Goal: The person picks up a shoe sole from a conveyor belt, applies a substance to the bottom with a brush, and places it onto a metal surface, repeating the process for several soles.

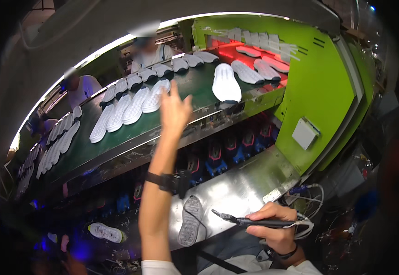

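Note:
My left hand [175,110] reaches over the green conveyor belt [137,123], its fingers spread. The fingertips are at the right edge of a white shoe sole [155,97], the rightmost in a row of several; whether they touch it I cannot tell. In my right hand [275,225] is a slim black brush-like tool [236,220] with a pale tube trailing from its back end. The tool's tip points left, over the metal ledge. Beside it on the ledge lies a grey patterned shoe sole [190,222] with a thin dark cord across it.
A green machine housing [318,91] stands at the right, its opening lit red over several soles. One large white sole [226,83] lies before it. Shoes fill the dark shelf under the belt. A white-and-lime sole [106,233] rests at lower left. People [153,54] work beyond the belt.

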Available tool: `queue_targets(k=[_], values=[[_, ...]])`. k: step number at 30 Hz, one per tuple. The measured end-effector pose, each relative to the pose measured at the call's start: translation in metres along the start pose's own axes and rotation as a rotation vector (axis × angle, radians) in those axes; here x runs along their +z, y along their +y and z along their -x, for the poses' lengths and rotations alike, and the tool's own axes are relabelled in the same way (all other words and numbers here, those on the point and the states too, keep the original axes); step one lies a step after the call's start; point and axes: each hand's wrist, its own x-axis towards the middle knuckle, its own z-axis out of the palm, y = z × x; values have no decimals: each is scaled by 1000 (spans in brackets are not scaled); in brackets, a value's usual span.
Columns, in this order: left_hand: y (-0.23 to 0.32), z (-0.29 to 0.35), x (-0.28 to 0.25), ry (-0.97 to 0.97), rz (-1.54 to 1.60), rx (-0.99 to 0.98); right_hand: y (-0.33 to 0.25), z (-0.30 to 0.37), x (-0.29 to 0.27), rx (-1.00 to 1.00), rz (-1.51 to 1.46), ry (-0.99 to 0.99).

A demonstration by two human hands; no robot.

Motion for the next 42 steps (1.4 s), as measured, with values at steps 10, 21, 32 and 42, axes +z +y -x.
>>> queue_targets(k=[10,21,32,42], values=[[-20,145,-144,247,337,-336,70,54,-7,627,-569,171],[33,409,-170,-857,1880,-1374,94,51,-5,249,18,90],[25,471,-220,-201,1669,-1398,94,30,89,-71,-207,-565],[60,382,-162,-202,2004,-1310,81,57,50,103,-50,-301]])
